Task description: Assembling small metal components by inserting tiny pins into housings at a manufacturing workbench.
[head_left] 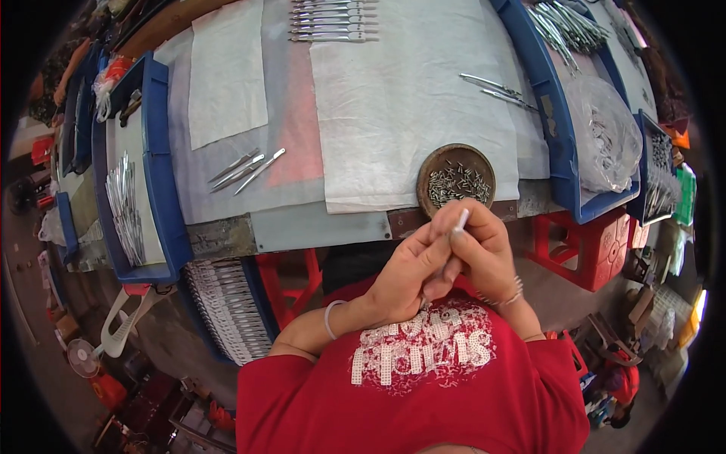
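Observation:
My left hand (408, 274) and my right hand (490, 253) are close together in front of my chest, just at the near side of a round brown bowl (434, 159). The thumb and forefinger of my right hand pinch a slim, pale metal piece (461, 220) whose end sticks up. My left fingers are curled in against the right ones. A small metal tip shows below the left hand; whether it belongs to the same piece is hidden. Many short metal pins (458, 185) lie in the bowl.
Several slim metal tools (333, 35) lie in a row at the far side; loose ones (249, 170) rest at the left, others (499, 91) at the right. Blue trays (168, 151) flank the table, one holding a plastic bag (601, 136). Red stools (586, 250) stand below.

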### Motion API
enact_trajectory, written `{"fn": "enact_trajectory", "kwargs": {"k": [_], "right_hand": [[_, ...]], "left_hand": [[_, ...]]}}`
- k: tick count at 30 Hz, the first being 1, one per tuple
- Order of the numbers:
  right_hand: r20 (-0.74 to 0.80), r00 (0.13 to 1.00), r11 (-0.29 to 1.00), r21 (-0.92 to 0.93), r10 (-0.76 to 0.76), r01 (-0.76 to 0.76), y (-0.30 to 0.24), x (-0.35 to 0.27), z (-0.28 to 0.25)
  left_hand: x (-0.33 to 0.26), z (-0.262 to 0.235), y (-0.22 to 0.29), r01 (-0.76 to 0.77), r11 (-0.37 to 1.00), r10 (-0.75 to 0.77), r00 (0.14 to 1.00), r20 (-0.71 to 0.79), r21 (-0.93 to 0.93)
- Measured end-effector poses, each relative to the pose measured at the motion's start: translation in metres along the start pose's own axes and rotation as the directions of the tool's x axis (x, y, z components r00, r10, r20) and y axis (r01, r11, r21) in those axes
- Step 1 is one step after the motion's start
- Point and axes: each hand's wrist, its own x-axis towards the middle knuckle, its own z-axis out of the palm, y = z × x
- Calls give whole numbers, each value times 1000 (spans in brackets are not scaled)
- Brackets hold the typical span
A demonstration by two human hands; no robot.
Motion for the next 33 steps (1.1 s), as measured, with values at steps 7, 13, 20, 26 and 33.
{"fn": "enact_trajectory", "kwargs": {"k": [7, 13, 20, 26, 33], "right_hand": [[-18, 993, 971, -212, -114, 107, -8, 9, -2], [115, 867, 177, -958, -485, 226, -23, 50, -34], [304, 849, -274, -941, -433, 198, -11, 73, -42], [237, 908, 209, -924, -346, 320, -39, 47, -19], [143, 990, 872, -485, 3, 67, -42, 33, 1]], "left_hand": [[0, 1, 5, 18, 997, -12, 997, 72, -74], [-9, -5, 24, -82, 996, 82, 997, -1, -33], [-12, -12, 29, -99, 994, 100, 995, 22, -44], [-9, -18, 30, -59, 994, 63, 997, 45, -97], [-5, -17, 27, -27, 992, 36, 997, 68, -123]]}}
